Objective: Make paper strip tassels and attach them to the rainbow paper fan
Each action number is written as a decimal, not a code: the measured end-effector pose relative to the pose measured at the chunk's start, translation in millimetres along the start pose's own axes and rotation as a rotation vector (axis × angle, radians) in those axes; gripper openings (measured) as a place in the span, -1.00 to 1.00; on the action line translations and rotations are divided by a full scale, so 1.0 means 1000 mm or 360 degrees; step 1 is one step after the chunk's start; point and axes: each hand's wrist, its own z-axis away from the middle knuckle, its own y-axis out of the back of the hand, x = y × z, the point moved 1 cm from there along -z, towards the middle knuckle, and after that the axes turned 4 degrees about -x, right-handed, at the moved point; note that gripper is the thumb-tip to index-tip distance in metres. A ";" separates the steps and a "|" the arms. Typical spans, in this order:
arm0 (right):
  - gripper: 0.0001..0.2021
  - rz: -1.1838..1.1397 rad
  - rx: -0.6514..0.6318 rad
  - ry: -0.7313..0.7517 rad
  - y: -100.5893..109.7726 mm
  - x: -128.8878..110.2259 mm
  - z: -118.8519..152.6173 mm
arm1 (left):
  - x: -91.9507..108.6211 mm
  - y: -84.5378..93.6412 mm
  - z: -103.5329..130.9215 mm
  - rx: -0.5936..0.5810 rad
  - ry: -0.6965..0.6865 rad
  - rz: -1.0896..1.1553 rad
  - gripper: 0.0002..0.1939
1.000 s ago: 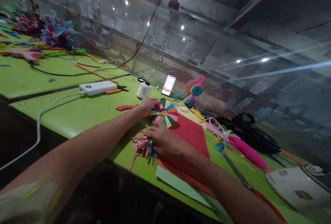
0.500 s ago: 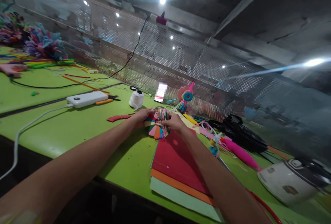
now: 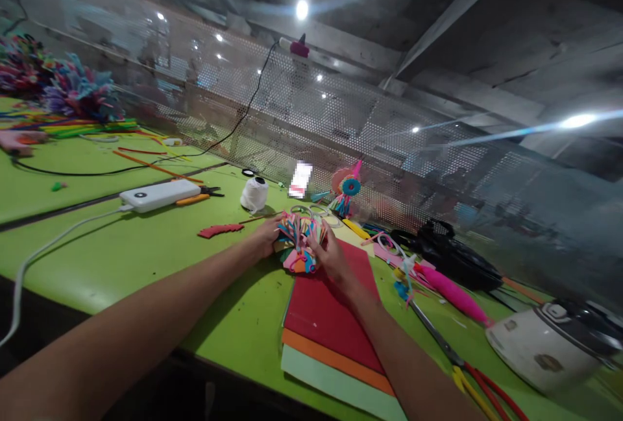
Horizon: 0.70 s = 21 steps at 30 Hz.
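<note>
Between my hands is a multicoloured foam-strip craft piece point(image 3: 300, 259), with thin strips bunched on top and wider coloured pieces below. My left hand point(image 3: 267, 237) is closed on its left side, its fingertips partly hidden by the strips. Around the right side of the bunch curl the fingers of my right hand point(image 3: 329, 251). Under my right forearm lies a stack of foam sheets point(image 3: 331, 317), red over orange and pale green. Left of my left hand is a jagged red foam piece point(image 3: 220, 231), and behind it stands a spool of white thread point(image 3: 254, 194).
A white power bank point(image 3: 160, 195) and orange-handled pliers point(image 3: 195, 198) lie at left. A lit phone point(image 3: 300, 180) leans at the back beside a finished-looking foam ornament point(image 3: 346, 187). Scissors point(image 3: 440, 336), a pink tapered piece point(image 3: 452, 288) and a white pot-like appliance point(image 3: 540, 343) occupy the right.
My right hand has shifted slightly right and spread around the strips, which now fan out wider. The view has moved a little, showing more of the scissors.
</note>
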 end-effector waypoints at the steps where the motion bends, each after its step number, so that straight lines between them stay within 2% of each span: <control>1: -0.29 -0.0048 0.0051 -0.0034 -0.001 0.001 0.002 | 0.000 -0.002 0.002 0.0003 -0.0017 0.0004 -0.77; 4: -0.25 -0.0167 0.0264 -0.0154 -0.002 0.001 0.003 | -0.001 -0.008 0.005 0.0026 -0.0088 0.0017 -0.76; 8: -0.35 -0.0382 0.0510 -0.0317 -0.004 -0.004 -0.001 | -0.003 -0.020 0.009 0.0028 -0.0154 0.0027 -0.74; 14: -0.47 -0.0402 0.0666 -0.0208 -0.001 -0.018 -0.003 | 0.000 -0.035 0.020 0.0029 -0.0156 -0.0005 -0.76; 21: -0.52 -0.0356 0.0779 -0.0163 0.002 -0.026 -0.002 | 0.010 -0.041 0.026 0.0062 -0.0055 -0.0054 -0.72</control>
